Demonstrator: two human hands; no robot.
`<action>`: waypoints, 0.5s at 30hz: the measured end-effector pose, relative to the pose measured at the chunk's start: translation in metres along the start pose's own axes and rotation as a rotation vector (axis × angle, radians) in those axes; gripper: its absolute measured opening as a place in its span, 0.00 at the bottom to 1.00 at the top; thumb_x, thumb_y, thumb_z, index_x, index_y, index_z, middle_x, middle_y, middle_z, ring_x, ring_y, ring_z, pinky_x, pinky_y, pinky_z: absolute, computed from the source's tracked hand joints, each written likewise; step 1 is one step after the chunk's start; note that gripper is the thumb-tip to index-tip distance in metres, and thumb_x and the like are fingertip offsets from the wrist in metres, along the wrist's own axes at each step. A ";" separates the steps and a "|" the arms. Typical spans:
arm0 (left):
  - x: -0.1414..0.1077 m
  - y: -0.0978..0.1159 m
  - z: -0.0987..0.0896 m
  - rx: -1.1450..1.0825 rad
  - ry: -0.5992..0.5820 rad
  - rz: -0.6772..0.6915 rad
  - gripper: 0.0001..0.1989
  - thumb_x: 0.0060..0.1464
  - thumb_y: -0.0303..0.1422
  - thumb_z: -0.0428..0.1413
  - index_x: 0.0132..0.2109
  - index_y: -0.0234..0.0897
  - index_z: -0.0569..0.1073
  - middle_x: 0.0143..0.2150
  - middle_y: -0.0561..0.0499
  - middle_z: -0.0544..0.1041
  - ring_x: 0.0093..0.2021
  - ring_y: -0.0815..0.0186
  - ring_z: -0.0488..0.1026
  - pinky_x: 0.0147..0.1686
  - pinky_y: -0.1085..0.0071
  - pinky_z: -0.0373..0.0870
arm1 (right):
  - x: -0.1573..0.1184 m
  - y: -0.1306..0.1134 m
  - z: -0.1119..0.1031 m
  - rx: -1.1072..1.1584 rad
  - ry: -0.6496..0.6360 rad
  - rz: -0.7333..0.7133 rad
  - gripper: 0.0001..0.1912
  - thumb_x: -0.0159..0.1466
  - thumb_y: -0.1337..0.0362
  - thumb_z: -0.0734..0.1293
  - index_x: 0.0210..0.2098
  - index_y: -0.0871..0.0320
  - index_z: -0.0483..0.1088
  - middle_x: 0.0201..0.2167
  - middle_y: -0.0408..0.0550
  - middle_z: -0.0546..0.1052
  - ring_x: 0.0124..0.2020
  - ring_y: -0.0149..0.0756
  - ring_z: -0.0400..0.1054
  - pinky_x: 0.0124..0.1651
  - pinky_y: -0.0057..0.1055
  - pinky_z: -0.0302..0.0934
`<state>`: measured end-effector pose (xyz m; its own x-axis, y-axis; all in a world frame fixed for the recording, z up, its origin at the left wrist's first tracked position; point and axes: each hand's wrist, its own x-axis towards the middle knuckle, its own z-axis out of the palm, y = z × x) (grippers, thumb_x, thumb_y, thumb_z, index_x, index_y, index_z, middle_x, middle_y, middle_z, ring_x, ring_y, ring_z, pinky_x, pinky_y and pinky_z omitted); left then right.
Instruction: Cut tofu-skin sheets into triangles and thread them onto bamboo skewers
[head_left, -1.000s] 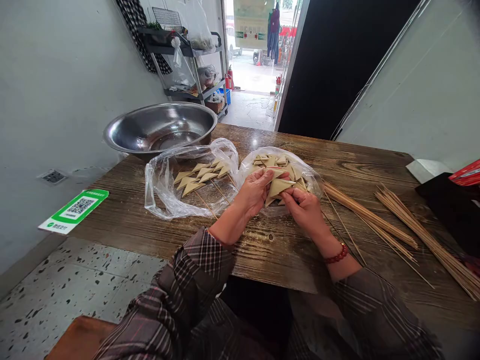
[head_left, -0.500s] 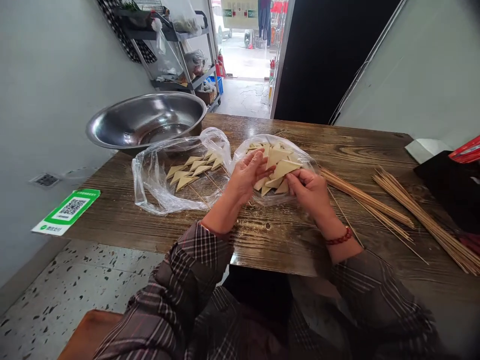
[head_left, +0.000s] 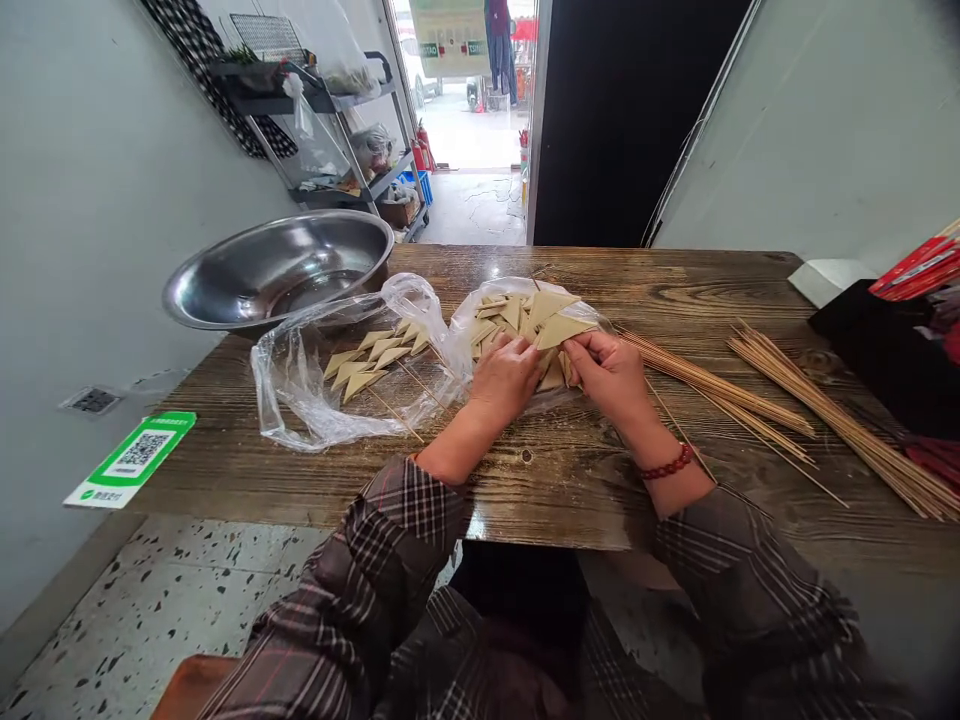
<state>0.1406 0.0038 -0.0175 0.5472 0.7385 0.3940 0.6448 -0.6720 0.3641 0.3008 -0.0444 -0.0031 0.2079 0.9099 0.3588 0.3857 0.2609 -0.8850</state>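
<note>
In the head view, the right hand (head_left: 609, 378) pinches the lower edge of a tan triangular piece (head_left: 561, 329) between thumb and forefinger, its other fingers curled in. Most of the piece lies beyond and to the left of those fingers, with one pointed corner passing just above them to the right. The left hand (head_left: 507, 376) is at the near left side of the same piece, its fingers bent and close together; their tips are partly hidden, so I cannot tell whether they pinch anything.

The held piece is above a pile of similar triangles (head_left: 501, 312) in a clear plastic bag (head_left: 586, 309) on the table (head_left: 555, 505). To the left, well apart from the fingers, rows of triangles (head_left: 358, 378) with thin sticks lie on another clear bag (head_left: 296, 420), and a metal basin (head_left: 281, 268) stands behind it. To the right of the right hand lie a nearer bundle of sticks (head_left: 712, 385) and a farther bundle of sticks (head_left: 840, 415).
</note>
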 end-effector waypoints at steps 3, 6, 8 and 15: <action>0.000 0.004 0.004 -0.037 -0.012 -0.013 0.11 0.57 0.27 0.53 0.44 0.40 0.77 0.39 0.42 0.75 0.47 0.53 0.68 0.55 0.56 0.61 | 0.000 0.001 0.001 0.002 -0.009 -0.007 0.15 0.63 0.54 0.65 0.25 0.57 0.71 0.14 0.40 0.68 0.17 0.28 0.58 0.24 0.28 0.53; 0.001 0.003 0.004 -0.126 0.001 -0.037 0.09 0.56 0.27 0.54 0.42 0.39 0.77 0.38 0.44 0.75 0.46 0.54 0.68 0.53 0.57 0.62 | 0.000 0.002 0.001 0.023 -0.013 -0.004 0.16 0.63 0.53 0.64 0.26 0.57 0.71 0.14 0.40 0.68 0.17 0.28 0.58 0.23 0.27 0.52; 0.003 -0.002 -0.001 -0.235 0.061 -0.091 0.07 0.52 0.26 0.56 0.38 0.39 0.77 0.35 0.46 0.74 0.42 0.57 0.69 0.49 0.61 0.65 | 0.000 0.003 0.000 0.039 -0.013 0.009 0.16 0.63 0.53 0.65 0.26 0.57 0.71 0.15 0.39 0.67 0.17 0.28 0.57 0.22 0.27 0.51; 0.008 -0.019 -0.029 -1.271 0.382 -0.565 0.10 0.45 0.26 0.63 0.34 0.36 0.69 0.27 0.57 0.71 0.26 0.72 0.71 0.27 0.77 0.64 | -0.003 -0.001 0.000 0.108 -0.042 0.067 0.16 0.62 0.51 0.66 0.29 0.59 0.73 0.15 0.39 0.68 0.16 0.27 0.56 0.20 0.26 0.50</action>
<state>0.1175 0.0211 0.0037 0.0790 0.9944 0.0696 -0.2914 -0.0438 0.9556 0.3001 -0.0472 -0.0036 0.1911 0.9387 0.2870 0.2722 0.2302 -0.9343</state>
